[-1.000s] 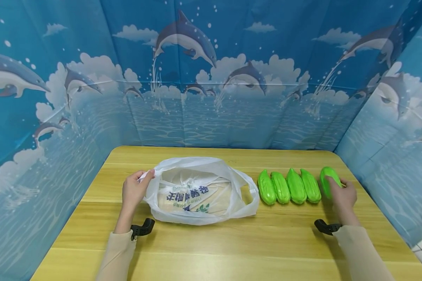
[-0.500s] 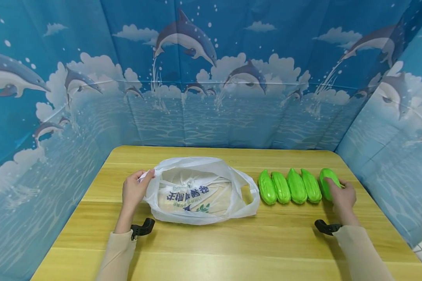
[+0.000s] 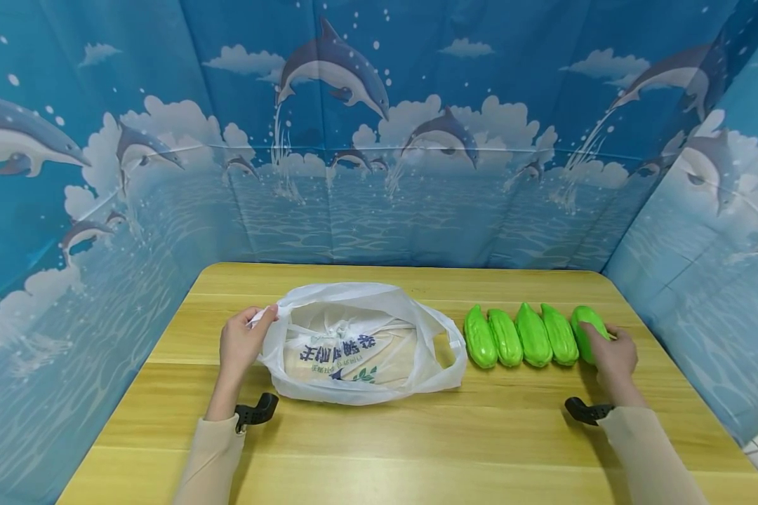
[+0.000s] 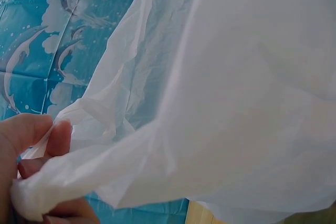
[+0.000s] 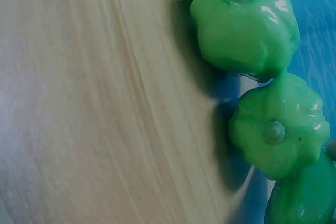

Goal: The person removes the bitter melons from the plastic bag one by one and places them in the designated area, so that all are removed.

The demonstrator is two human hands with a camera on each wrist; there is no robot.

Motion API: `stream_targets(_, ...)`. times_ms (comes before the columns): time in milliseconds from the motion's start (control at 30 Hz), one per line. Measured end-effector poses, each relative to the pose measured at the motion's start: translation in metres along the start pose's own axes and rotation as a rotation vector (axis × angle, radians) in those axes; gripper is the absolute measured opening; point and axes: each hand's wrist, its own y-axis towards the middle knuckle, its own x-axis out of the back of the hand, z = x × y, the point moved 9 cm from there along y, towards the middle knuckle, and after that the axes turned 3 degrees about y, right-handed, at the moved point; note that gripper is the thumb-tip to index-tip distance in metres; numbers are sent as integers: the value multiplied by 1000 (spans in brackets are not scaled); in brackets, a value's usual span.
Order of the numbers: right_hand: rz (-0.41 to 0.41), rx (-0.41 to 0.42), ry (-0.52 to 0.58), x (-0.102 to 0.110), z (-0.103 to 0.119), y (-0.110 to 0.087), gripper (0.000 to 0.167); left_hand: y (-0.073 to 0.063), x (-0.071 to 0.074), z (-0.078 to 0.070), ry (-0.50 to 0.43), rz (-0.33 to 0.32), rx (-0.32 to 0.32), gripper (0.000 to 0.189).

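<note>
My left hand (image 3: 241, 340) pinches the left handle of a white plastic bag (image 3: 360, 394). In the left wrist view, my left thumb and fingers (image 4: 60, 137) are curled round the bunched plastic of that bag. Inside the open bag lies a pale printed package (image 3: 354, 354). My right hand (image 3: 615, 354) grips a glossy green ridged gourd (image 3: 586, 315) at the right end of a row, with the thumb across its near side. Its far fingers are mostly hidden behind it. In the right wrist view, a gourd (image 5: 304, 198) at lower right has a fingertip at its edge.
Several similar green gourds (image 3: 533, 337) lie side by side between the bag and my right hand. The wooden table (image 3: 417, 449) runs back to a blue dolphin curtain (image 3: 379, 210). Black wrist mounts (image 3: 257, 410) project inward from both wrists.
My right hand and its gourd have shifted slightly left and nearer, up close to the row. The left hand and the bag look unchanged.
</note>
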Motion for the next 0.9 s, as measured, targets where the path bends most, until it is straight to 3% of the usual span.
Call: stream_targets(900, 51, -13, -13, -7, -4, -1, 86, -1, 0, 2, -17, 1, 17, 50)
